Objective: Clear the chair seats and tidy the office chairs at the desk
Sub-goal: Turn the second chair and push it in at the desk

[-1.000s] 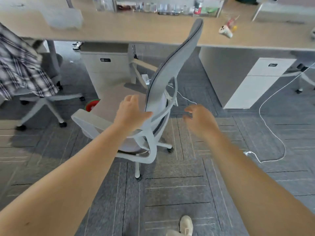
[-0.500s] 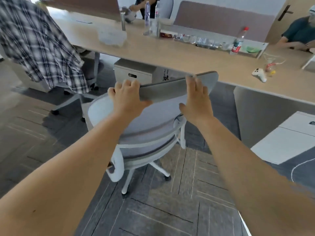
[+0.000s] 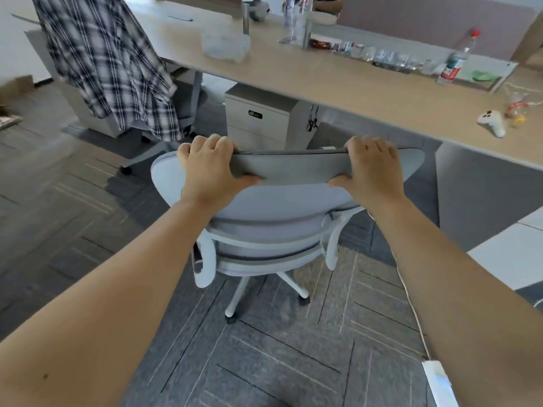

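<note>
A grey-and-white office chair [image 3: 273,227] stands in front of me with its back to me, facing the long wooden desk [image 3: 338,83]. My left hand [image 3: 210,168] grips the left part of the backrest's top edge. My right hand [image 3: 371,168] grips the right part of that edge. The seat is hidden behind the backrest. A second chair [image 3: 152,133] stands at the left, with a black-and-white plaid shirt [image 3: 108,60] draped over it.
A white drawer cabinet [image 3: 258,117] sits under the desk ahead of the chair. On the desk are a water bottle [image 3: 455,61], a white controller [image 3: 492,120] and several small items. A white cable [image 3: 411,306] runs over the grey carpet at the right, ending in a power strip [image 3: 437,380].
The chair has turned from side-on to back-on toward me. My right hand came onto the backrest top and both hands now grip it further apart. My view has risen toward the desk.
</note>
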